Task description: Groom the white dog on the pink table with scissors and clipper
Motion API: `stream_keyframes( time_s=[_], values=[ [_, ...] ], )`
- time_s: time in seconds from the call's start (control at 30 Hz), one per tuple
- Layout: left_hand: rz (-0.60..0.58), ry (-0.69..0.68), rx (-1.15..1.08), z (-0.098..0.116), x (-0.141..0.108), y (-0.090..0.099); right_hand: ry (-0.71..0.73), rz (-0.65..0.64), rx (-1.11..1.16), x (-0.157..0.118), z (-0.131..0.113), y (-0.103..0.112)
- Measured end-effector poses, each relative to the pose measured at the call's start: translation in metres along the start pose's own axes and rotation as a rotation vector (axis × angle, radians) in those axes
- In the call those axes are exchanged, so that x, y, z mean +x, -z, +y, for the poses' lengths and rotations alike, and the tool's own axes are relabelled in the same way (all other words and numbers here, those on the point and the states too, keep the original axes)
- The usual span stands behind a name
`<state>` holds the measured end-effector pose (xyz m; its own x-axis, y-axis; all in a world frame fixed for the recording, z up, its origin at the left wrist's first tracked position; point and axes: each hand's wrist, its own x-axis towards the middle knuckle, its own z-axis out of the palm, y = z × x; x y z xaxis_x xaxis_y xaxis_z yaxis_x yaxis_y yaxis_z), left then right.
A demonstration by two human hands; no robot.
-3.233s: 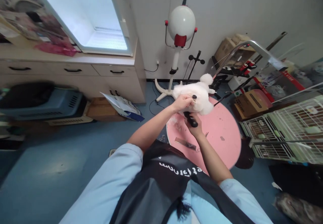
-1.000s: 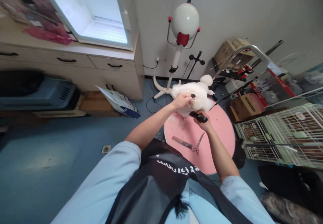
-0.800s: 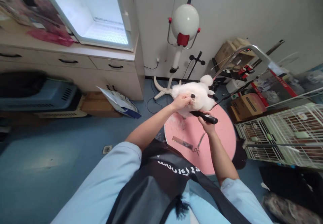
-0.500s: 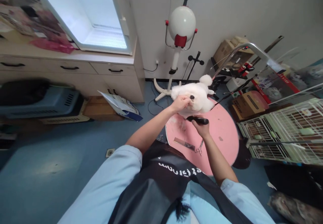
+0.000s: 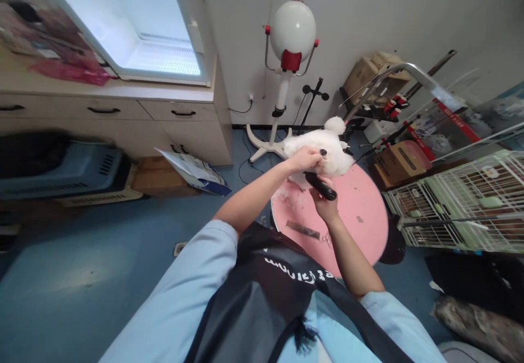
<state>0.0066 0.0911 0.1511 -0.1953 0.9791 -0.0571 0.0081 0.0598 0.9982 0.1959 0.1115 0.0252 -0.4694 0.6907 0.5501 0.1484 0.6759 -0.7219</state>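
- Blue carrier: on the floor, well to the left of the pink round table.
- Lit white chamber: up on a counter, far left of the table and beyond it.
- Cardboard box: on the floor left of the table, beside a tilted packet.
- White globe-shaped machine: on a stand beyond the table's far left edge.
- Comb: flat on the near left part of the table.
- Left hand: above the table's far left part, fingers pinched on the animal's coat – exactly what they grip is too small to tell.
- White fluffy animal: at the table's far left edge, a small dark round spot beside the left fingertips.
- Black handheld tool: over the table, its far end at the animal's near side.
- Right hand: over the table, grasping the tool.
- Scissors: on the table just right of the comb, partly hidden by the right forearm.
- Wire cages: right of the table.
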Motion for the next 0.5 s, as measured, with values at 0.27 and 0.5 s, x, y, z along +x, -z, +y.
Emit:
stream_keyframes(
  time_s=[0.27, 0.5],
  values=[
    [-0.192, 0.024, 0.113, 0.015, 0.003, 0.004, 0.167, 0.062, -0.142, 0.005, -0.021, -0.008],
    [-0.309, 0.02, 0.176, 0.022, 0.012, 0.01, 0.061, -0.064, -0.219, 0.008, -0.024, -0.031]
  ],
)
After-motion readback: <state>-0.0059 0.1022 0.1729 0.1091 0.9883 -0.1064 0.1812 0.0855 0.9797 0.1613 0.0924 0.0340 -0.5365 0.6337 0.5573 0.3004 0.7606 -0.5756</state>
